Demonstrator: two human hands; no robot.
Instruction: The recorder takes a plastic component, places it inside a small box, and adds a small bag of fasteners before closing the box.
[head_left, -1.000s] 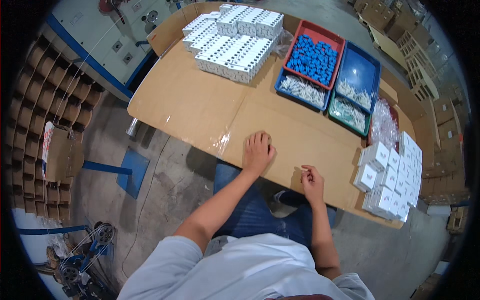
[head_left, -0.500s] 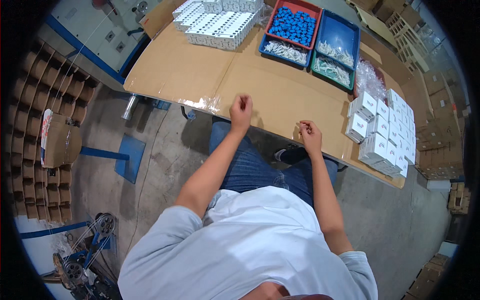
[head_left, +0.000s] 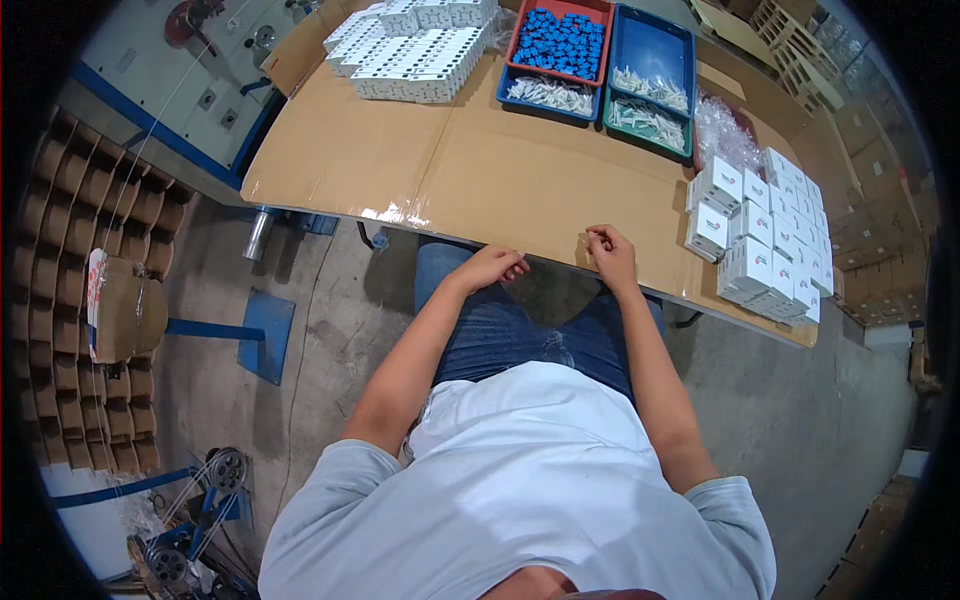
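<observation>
Above grey concrete floor (head_left: 780,420), a cardboard-topped table (head_left: 340,150)

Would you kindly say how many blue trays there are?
2: one blue tray partly under the red tray of blue parts, another partly covering the green tray; more may be hidden.

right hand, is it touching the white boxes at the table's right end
No, a stretch of brown cardboard tabletop shows between the right hand and the white boxes.
</observation>
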